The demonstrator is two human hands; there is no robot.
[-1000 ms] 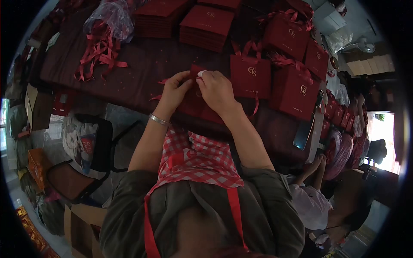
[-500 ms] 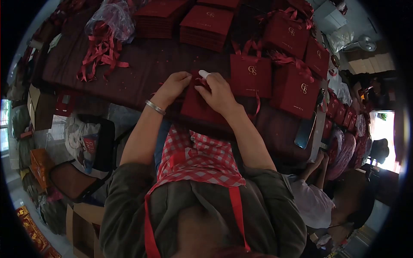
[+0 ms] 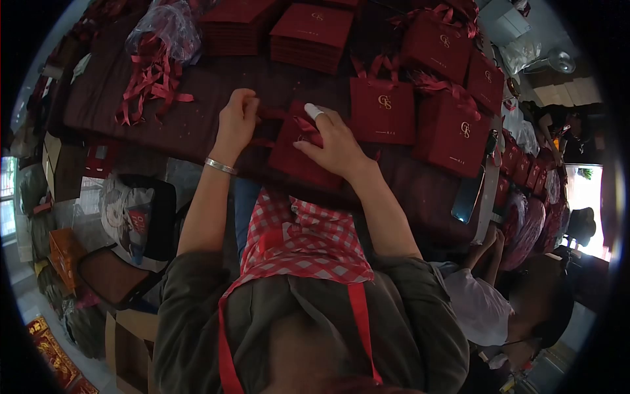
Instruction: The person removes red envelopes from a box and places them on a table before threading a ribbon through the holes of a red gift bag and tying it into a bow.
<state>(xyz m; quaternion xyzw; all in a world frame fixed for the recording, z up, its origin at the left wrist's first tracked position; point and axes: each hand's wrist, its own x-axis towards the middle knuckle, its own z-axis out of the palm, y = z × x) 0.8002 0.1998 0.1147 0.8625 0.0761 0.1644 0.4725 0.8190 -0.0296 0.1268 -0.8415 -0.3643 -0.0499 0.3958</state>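
Observation:
A dark red paper bag point(image 3: 292, 152) lies on the cloth-covered table close to my apron. On its upper right part rests my right hand point(image 3: 331, 141), thumb and fingers apart, a white cover on one fingertip, pressing the bag and a ribbon. My left hand point(image 3: 240, 115) is closed, left of the bag, pinching a red ribbon point(image 3: 270, 114) that stretches from the bag. Just right of my right hand is a finished-looking bag with a gold logo point(image 3: 382, 111) and ribbon handles. A bundle of loose red ribbons point(image 3: 155, 85) lies at the upper left.
Stacks of flat red bags point(image 3: 312, 36) stand at the table's back. More bags with handles point(image 3: 453, 134) are on the right, near a phone point(image 3: 467, 194). A co-worker in a light top point(image 3: 479, 308) is at the lower right. A chair point(image 3: 115, 276) stands at the left.
My left hand has moved left and away from the bag, drawing the ribbon out. My right hand stays on the bag, which has shifted slightly left.

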